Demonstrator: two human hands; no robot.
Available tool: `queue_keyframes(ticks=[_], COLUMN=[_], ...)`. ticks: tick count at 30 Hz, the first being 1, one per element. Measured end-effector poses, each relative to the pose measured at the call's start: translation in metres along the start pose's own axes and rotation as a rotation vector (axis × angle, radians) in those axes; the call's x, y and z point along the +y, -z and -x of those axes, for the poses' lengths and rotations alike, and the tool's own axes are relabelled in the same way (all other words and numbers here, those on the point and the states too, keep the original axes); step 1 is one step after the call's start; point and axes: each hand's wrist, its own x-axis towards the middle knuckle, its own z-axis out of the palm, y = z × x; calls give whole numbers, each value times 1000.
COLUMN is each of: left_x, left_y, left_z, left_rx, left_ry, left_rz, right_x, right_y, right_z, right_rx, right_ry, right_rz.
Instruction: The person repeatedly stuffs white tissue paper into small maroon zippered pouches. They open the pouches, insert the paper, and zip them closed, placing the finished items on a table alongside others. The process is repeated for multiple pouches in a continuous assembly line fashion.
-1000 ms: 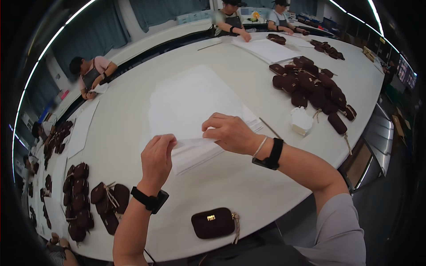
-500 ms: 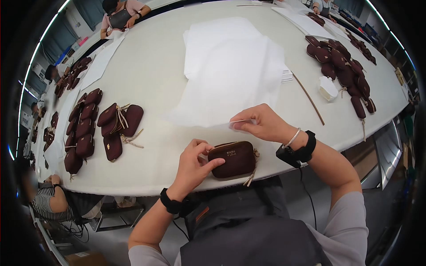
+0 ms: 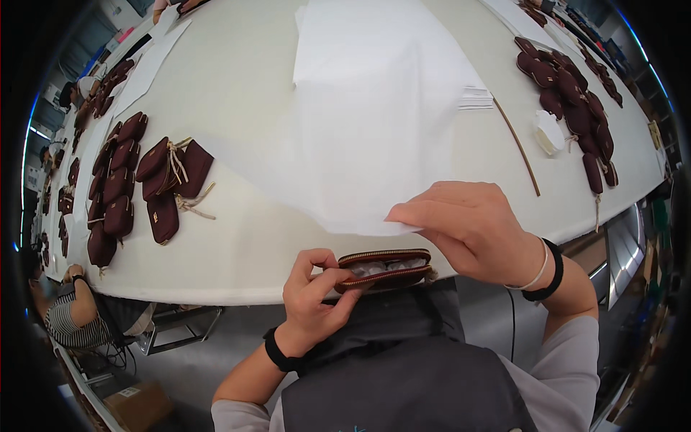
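At the table's near edge my left hand grips a dark brown zip pouch by its left end, thumb on the near side. The pouch is unzipped, its mouth facing up between two rows of zipper teeth. Pale crumpled filling shows inside, and part of a tassel sticks out at its right end. Just beyond the pouch, my right hand pinches the near edge of a thin white paper sheet between thumb and fingers. The sheet drapes back over a paper stack.
Brown pouches with pale ties lie in groups on the left and the far right. A thin brown stick and a crumpled white piece lie right of the paper. A person in a striped top sits at left.
The pouch has tipped, so its open mouth shows instead of its front face. My right hand has drawn the sheet's edge nearer to me. The whole view has shifted.
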Motion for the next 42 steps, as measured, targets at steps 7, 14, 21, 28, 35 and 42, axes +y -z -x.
queue_keyframes(ticks=[7, 14, 21, 28, 35, 42], left_x=[-4, -18, -15, -14, -12, -18], left_y=[-3, -6, -2, 7, 14, 18], left_z=[-8, 9, -1, -11, -3, -2], left_rx=[-70, -206, -144, -289, -411, -357], left_ry=[-75, -96, 116, 195, 571, 382], left_rz=[-102, -67, 158, 203, 518, 513], right_x=[16, 41, 43, 49, 36, 39], right_y=[-17, -28, -64, -69, -66, -57], right_z=[0, -1, 9, 15, 38, 31], right_rx=[-444, -902, -789, -796, -598, -861], right_ry=[-288, -503, -394, -514, -731, -622], right_rz=[-295, -823, -754, -705, -999, -1107])
